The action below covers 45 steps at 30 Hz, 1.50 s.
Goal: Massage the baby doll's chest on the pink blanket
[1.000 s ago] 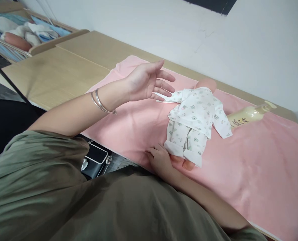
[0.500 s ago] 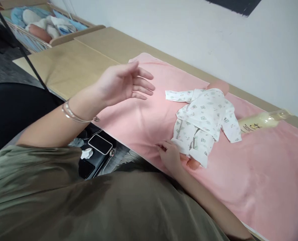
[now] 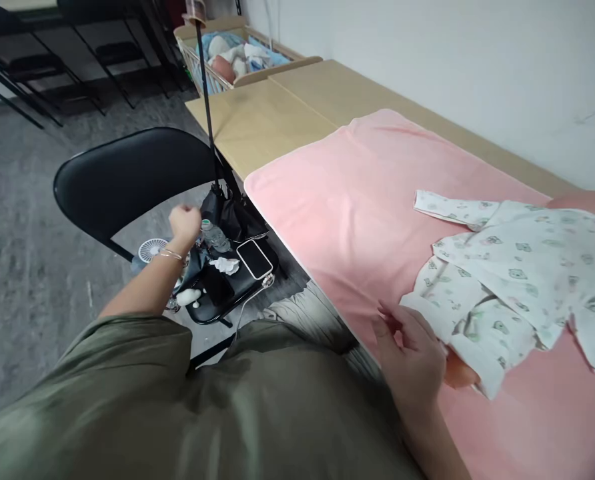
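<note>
My left hand, with a bracelet at the wrist, is closed above the black chair seat, beside a clear bottle; what its fingers hold, if anything, is hidden. On the pink cloth, my right hand has thumb and fingers drawn together near the trouser cuff of a doll. What lies between those fingertips is too small to tell. The doll lies at the right in a white printed shirt and matching trousers, one foot showing from a cuff.
The chair bears a white-rimmed phone, a crumpled tissue, a small fan and a dark phone. A thin black pole stands by the wooden table. Behind is a crib with dolls.
My left hand has moved from above the pink cloth to above the chair, and its spread fingers have closed. The view has swung left; my right hand stays near the trouser cuff.
</note>
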Tool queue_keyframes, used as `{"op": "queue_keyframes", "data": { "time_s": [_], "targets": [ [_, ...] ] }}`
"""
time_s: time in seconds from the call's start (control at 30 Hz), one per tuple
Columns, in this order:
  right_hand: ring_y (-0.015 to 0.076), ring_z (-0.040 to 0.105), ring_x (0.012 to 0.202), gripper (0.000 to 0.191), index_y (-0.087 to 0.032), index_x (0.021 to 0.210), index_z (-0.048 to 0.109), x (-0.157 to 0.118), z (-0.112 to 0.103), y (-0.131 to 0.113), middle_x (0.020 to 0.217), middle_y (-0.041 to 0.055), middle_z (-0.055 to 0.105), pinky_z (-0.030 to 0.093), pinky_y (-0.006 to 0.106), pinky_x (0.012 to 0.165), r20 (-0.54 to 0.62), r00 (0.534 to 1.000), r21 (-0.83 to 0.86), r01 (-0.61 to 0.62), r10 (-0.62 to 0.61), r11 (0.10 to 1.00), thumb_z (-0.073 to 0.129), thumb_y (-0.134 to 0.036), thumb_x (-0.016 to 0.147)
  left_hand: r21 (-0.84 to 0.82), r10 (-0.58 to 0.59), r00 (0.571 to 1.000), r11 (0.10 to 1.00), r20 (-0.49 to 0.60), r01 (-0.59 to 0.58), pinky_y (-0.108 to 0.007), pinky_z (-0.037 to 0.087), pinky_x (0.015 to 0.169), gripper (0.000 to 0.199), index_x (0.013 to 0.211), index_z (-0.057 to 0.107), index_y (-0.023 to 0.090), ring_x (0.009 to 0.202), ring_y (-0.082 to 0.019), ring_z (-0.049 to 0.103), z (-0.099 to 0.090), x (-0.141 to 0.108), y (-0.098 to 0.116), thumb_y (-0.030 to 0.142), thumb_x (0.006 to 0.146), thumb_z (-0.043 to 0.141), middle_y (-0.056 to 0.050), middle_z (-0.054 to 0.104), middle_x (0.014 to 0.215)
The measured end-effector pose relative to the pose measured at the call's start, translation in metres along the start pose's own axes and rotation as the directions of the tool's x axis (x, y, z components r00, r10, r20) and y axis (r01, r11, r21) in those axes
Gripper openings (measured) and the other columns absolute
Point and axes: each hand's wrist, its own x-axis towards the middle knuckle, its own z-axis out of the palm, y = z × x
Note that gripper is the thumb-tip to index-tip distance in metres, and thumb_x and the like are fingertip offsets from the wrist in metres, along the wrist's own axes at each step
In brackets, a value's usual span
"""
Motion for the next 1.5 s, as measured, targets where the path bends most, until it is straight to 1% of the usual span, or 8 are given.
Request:
{"op": "queue_keyframes", "data": {
  "time_s": [0.03,0.1,0.4,0.67,0.8,0.93,1.2,1.5],
  "targets": [
    [0.0165,0.064,0.072,0.022,-0.018,0.101,0.074,-0.004,-0.001,-0.001,0.085,0.0046,0.07,0.052,0.029,0.067,-0.023,0.999,-0.008,0.034,-0.035,0.999,0.064,-0.037,0.094,0.267,0.038,0.95,0.962,-0.31,0.049,-0.032,0.023,0.069,0.021,0.066,0.035,0.024,0.061,-0.015,0.034,0.005,-0.009,-0.02,0.026,0.083,0.046,0.004,0.029,0.046],
    [0.0163,0.064,0.071,0.019,-0.018,0.099,0.073,-0.009,-0.001,-0.002,0.082,0.0041,0.07,0.052,0.029,0.067,-0.047,0.996,-0.024,0.077,-0.079,0.997,0.064,-0.035,0.095,0.376,0.064,0.918,0.922,-0.393,0.097,-0.033,0.026,0.072,0.017,0.067,0.042,0.023,0.076,-0.02,0.048,0.025,-0.028,-0.057,0.024,0.077,0.056,0.0,0.042,0.057],
    [0.0168,0.067,0.078,0.016,-0.019,0.108,0.072,-0.027,-0.01,0.006,0.09,0.0044,0.073,0.055,0.029,0.069,-0.146,0.985,-0.047,0.085,-0.091,0.995,0.066,-0.025,0.094,0.884,0.227,0.974,0.46,-0.019,-0.09,-0.034,0.04,0.076,0.038,0.105,0.065,0.01,0.105,-0.033,0.058,0.09,-0.049,-0.152,0.039,0.086,0.05,-0.02,0.061,0.114],
    [0.0147,0.066,0.076,0.022,-0.021,0.115,0.07,-0.037,-0.029,0.011,0.09,0.003,0.072,0.055,0.027,0.066,-0.217,0.973,-0.056,0.07,-0.081,0.996,0.063,-0.019,0.095,0.827,0.174,0.984,0.547,0.035,-0.126,-0.026,0.033,0.058,0.032,0.076,0.06,0.017,0.061,-0.017,0.046,0.087,-0.052,-0.014,0.041,0.088,0.044,-0.003,0.052,0.065],
    [0.0146,0.066,0.077,0.022,-0.021,0.114,0.07,-0.042,-0.03,0.016,0.089,0.003,0.071,0.055,0.026,0.065,-0.235,0.968,-0.044,0.077,-0.086,0.996,0.063,-0.016,0.094,0.732,-0.104,0.904,0.628,0.415,-0.264,-0.026,0.031,0.053,0.024,0.055,0.05,0.019,0.05,-0.014,0.044,0.086,-0.098,0.099,0.03,0.076,0.051,0.0,0.047,0.05],
    [0.0135,0.067,0.076,0.024,-0.02,0.115,0.069,-0.045,-0.025,0.02,0.089,0.003,0.071,0.056,0.024,0.066,-0.236,0.969,-0.016,0.074,-0.076,0.997,0.063,-0.012,0.093,0.813,0.397,0.855,0.337,0.334,-0.474,-0.027,0.026,0.053,0.025,0.057,0.05,0.02,0.052,-0.013,0.041,0.126,-0.164,0.168,0.03,0.079,0.055,0.0,0.051,0.053],
    [0.0138,0.068,0.081,0.026,-0.019,0.114,0.07,-0.053,-0.033,0.029,0.092,0.004,0.071,0.057,0.024,0.071,-0.232,0.971,0.028,0.069,-0.061,0.997,0.062,-0.009,0.092,0.496,0.631,0.52,0.235,0.576,-0.836,-0.028,0.041,0.063,0.024,0.074,0.066,0.017,0.07,-0.017,0.06,0.248,-0.184,0.16,0.024,0.09,0.05,-0.007,0.068,0.077],
    [0.0139,0.066,0.073,0.022,-0.017,0.109,0.071,-0.059,-0.035,0.043,0.089,0.0048,0.071,0.057,0.025,0.067,-0.219,0.976,0.061,0.024,-0.01,0.998,0.062,-0.009,0.091,0.181,0.442,0.45,0.527,0.776,-0.83,-0.026,0.047,0.069,0.023,0.088,0.076,0.02,0.074,-0.016,0.064,0.258,-0.165,0.154,0.019,0.079,0.055,-0.003,0.073,0.084]
  ]
}}
